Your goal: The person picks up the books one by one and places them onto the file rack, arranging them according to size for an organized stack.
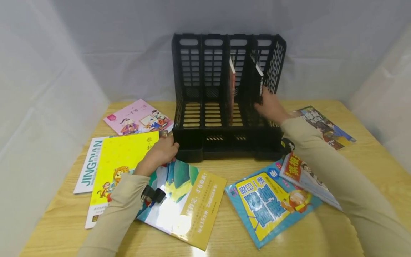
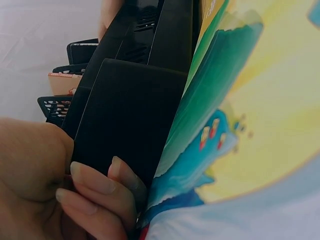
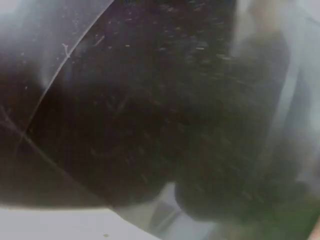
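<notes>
A black four-slot file rack (image 1: 187, 134) stands on the wooden table. At its front left corner, my left hand (image 1: 162, 150) grips the rack; the left wrist view shows curled fingertips (image 2: 92, 180) against the black front panel (image 2: 135, 110). My right hand (image 1: 273, 107) reaches into the rightmost slot and holds a thin dark book with a white edge (image 1: 259, 71), upright there. One slot over to the left, a reddish-spined book (image 1: 232, 89) stands upright. The right wrist view is mostly a dark, blurred surface (image 3: 150, 125), so the fingers' hold is hidden there.
Left of the rack lie a pink book (image 1: 136, 116), a yellow book (image 1: 128, 150) and a white book (image 1: 91, 164). A glossy picture book (image 1: 202, 203) lies under my left forearm. To the right are a blue book (image 1: 250, 228), a red-and-white book (image 1: 308, 178) and a dark-covered book (image 1: 327, 126).
</notes>
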### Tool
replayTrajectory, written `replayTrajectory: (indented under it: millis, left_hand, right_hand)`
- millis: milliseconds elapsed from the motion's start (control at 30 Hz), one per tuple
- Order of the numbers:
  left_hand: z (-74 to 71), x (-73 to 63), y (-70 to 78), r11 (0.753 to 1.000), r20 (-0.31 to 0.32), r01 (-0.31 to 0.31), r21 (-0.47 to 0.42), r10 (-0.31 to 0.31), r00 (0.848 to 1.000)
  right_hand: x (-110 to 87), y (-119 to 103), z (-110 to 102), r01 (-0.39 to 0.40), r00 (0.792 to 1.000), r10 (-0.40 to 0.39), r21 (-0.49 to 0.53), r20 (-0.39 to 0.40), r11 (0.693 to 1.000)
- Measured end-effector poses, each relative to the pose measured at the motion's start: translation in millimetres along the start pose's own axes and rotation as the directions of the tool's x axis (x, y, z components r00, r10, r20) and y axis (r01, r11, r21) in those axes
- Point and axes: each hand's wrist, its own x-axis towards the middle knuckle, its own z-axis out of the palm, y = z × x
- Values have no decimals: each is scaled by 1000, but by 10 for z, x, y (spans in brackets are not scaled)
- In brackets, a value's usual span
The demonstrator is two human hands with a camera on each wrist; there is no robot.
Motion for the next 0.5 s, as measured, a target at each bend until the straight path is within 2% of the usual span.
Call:
replayTrajectory:
  millis: [100, 267, 433, 500]
  left_hand:
    - [-22, 4, 11, 1000, -14, -16, 2, 16, 1000]
    - [-41, 20, 11, 1000, -16, -13, -4, 13, 1000]
    - [-20, 19, -7, 1000, 1, 1, -1, -1, 1000]
    - [-9, 16, -13, 1000, 3, 3, 1, -3, 1000]
  right_hand:
    - [-80, -11, -123, 28, 1000, -27, 32, -14, 999]
    - [-237, 18, -338, 72, 994, -66, 61, -82, 996]
    - [-423, 180, -522, 46, 992, -49, -22, -115, 999]
    - [-477, 280, -600, 10, 997, -16, -66, -78, 998]
